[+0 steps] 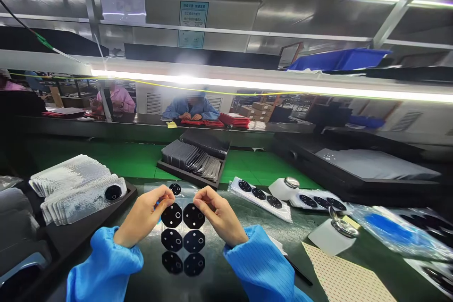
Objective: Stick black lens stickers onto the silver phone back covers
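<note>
A clear sheet carrying several black discs (171, 240) in two columns hangs between my hands; the discs have small holes and a ring mark. My left hand (146, 212) pinches its upper left part, thumb against forefinger. At the upper right, my right hand (221, 214) pinches it the same way. Just beyond the fingertips, another black disc (174, 189) lies on clear film on the dark table (148, 276). Blue sleeves cover both of my wrists.
Patterned phone back panels (83, 193) fill a left tray. Ahead stands a black tray (193, 175) of dark panels. To the right are bagged disc strips (259, 194), white bottles (283, 189), a dotted sheet (348, 273) and a large black tray (354, 174). Co-workers (193, 106) sit opposite.
</note>
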